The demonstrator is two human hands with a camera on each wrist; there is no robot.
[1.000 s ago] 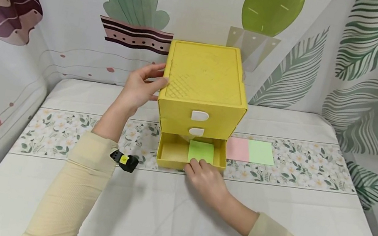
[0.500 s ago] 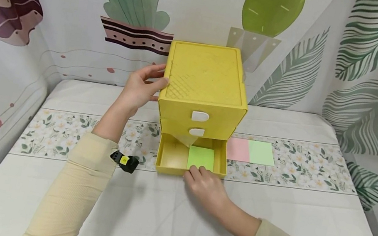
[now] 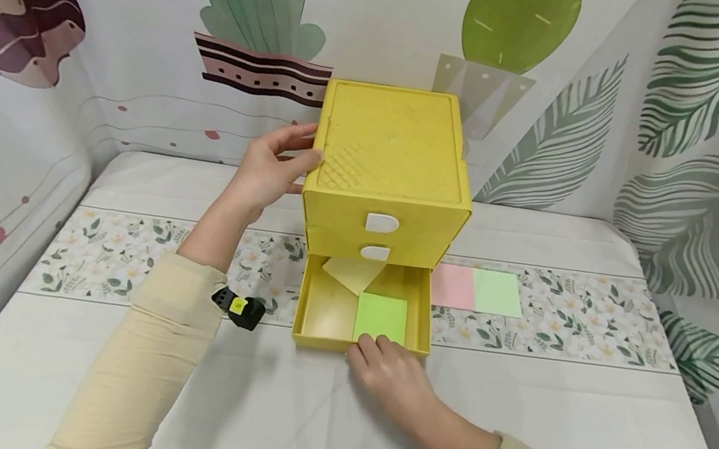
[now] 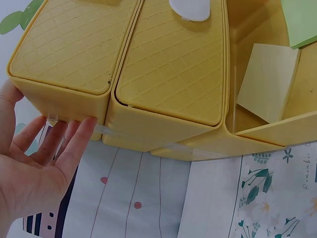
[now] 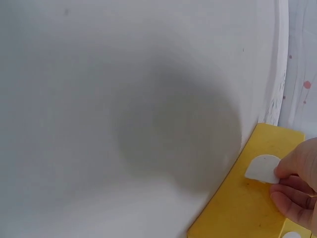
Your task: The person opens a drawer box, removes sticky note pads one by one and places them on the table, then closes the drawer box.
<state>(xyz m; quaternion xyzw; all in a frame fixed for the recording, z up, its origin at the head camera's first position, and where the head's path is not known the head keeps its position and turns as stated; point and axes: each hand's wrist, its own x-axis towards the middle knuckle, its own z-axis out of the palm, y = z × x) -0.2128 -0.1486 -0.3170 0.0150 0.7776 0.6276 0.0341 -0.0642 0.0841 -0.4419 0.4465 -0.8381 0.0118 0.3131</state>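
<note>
A yellow drawer cabinet (image 3: 395, 143) stands at the back of the table, its bottom drawer (image 3: 318, 343) pulled out and the two upper drawers closed. My right hand (image 3: 393, 379) is at the drawer's front; in the right wrist view its thumb and fingers pinch the white handle (image 5: 262, 167). My left hand (image 3: 268, 168) rests against the cabinet's upper left side, fingers extended, as the left wrist view also shows. Inside the drawer lie a green sticky note pad (image 3: 381, 318) near the front and a pale yellow pad (image 3: 351, 274) farther back, set askew and partly under the cabinet.
Pink (image 3: 454, 286) and light green (image 3: 497, 292) paper squares lie side by side on the table right of the cabinet. White cloth with a floral band (image 3: 589, 313) covers the table. A printed curtain hangs close behind the cabinet.
The right hand has drawn the bottom drawer farther out toward me. The green pad came forward with it, and the pale yellow pad has come into sight. The left hand stays in place.
</note>
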